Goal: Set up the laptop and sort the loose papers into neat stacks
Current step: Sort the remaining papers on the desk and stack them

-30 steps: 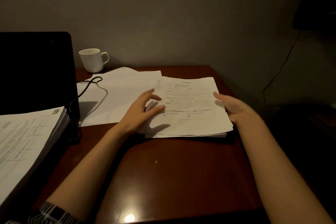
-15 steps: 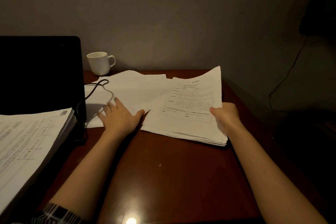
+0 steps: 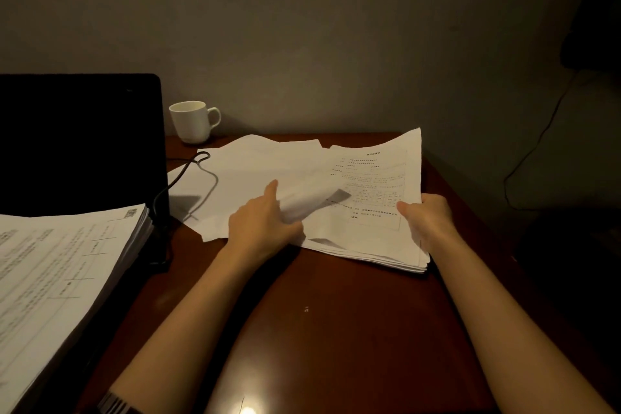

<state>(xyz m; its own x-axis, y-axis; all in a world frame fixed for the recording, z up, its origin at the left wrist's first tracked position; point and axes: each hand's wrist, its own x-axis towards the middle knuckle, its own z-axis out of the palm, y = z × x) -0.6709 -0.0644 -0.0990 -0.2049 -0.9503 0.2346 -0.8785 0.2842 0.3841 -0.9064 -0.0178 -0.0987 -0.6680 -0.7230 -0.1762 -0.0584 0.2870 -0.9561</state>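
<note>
— What took up most of the view?
— A dark wooden table (image 3: 353, 329) against a grey wall, with the black laptop (image 3: 77, 144) standing open at its left edge, screen dark. A thick stack of printed papers (image 3: 64, 272) lay in front of it at the near-left corner.

— And the loose papers?
— Blank sheets (image 3: 255, 171) spread across the far middle, a black cable (image 3: 188, 168) looping over them. A printed pile (image 3: 373, 205) sat at the right edge, its far side tilted up.

— The hands?
— The right hand (image 3: 426, 222) gripped that pile's right edge, thumb on top. The left hand (image 3: 265, 225) pinched a curled sheet at the pile's left side.

— Anything smaller?
— A white mug (image 3: 193, 121) at the far edge, just beside the laptop.
</note>
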